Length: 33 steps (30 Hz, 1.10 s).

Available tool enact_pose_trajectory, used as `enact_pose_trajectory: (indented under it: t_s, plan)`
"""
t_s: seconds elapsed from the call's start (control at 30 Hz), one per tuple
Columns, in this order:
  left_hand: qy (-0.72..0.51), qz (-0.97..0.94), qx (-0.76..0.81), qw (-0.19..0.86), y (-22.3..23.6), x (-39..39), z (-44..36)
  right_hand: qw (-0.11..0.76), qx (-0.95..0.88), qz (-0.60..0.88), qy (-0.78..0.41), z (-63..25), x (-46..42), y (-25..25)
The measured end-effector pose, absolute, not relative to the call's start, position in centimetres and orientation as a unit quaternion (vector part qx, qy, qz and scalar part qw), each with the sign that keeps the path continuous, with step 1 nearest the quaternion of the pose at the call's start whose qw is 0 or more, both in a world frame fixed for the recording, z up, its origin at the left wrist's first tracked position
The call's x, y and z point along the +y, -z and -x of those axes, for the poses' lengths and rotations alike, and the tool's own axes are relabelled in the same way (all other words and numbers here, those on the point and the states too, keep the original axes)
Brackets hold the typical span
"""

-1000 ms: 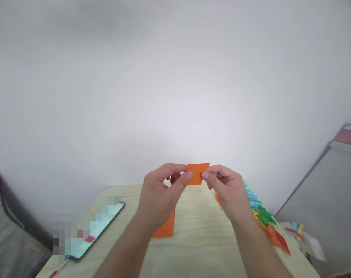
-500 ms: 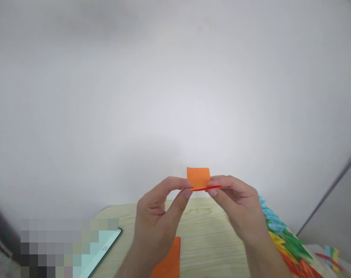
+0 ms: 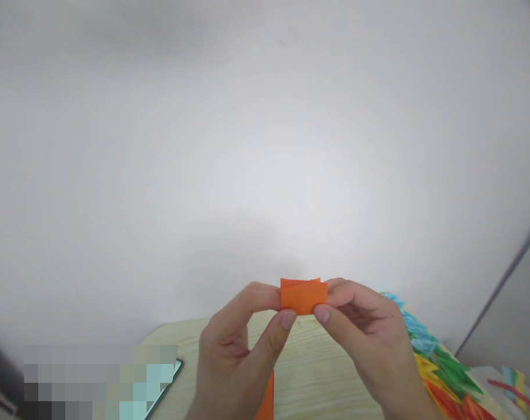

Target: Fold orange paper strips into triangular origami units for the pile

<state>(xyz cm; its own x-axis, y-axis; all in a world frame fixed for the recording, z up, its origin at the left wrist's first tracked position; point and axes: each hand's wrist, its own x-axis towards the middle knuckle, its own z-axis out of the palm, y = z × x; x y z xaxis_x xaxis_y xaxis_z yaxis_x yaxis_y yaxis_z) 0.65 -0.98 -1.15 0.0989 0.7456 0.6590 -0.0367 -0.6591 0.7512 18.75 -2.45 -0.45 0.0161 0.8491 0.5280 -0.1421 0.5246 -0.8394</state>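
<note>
A small folded piece of orange paper [image 3: 304, 296] is held up between both hands, above the far part of the table and in front of the wall. My left hand [image 3: 242, 344] pinches its left end, thumb on the near face and fingers behind. At the right end, my right hand [image 3: 369, 335] grips it the same way. The paper is doubled over, with its layers slightly apart along the top edge. Beneath my left hand, more orange paper [image 3: 268, 402] lies on the table, mostly hidden by the hand and wrist.
The light wood-grain table [image 3: 321, 367] stands against a white wall [image 3: 265, 146]. A tablet-like device [image 3: 168, 379], partly blurred out, lies at the left. Along the right edge are blue, green, yellow and orange folded paper pieces [image 3: 452, 370]. Coloured strips [image 3: 516, 391] lie beyond them.
The upright orange flap has been folded down toward me, so the paper now shows a broad near face. The thumbs now press on that face, and both hands sit slightly lower in view.
</note>
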Motion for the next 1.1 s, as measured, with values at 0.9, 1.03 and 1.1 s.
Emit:
enact_pose_trajectory:
  t_s: [0.9,1.03,1.1]
  plan:
    - [-0.666,-0.604,0.264,0.349,0.5,-1.7,-2.0,0.670,-0.530,0.325,-0.405,-17.9,-3.3,-0.8]
    - [-0.671,-0.572,0.286,0.375,0.6,-1.8,-2.1,0.670,-0.534,0.339,-0.390,-18.0,-3.4,-0.8]
    - [-0.668,-0.558,0.287,0.400,0.4,-1.8,-2.1,0.667,-0.537,0.343,-0.386,-18.0,-3.5,-0.7]
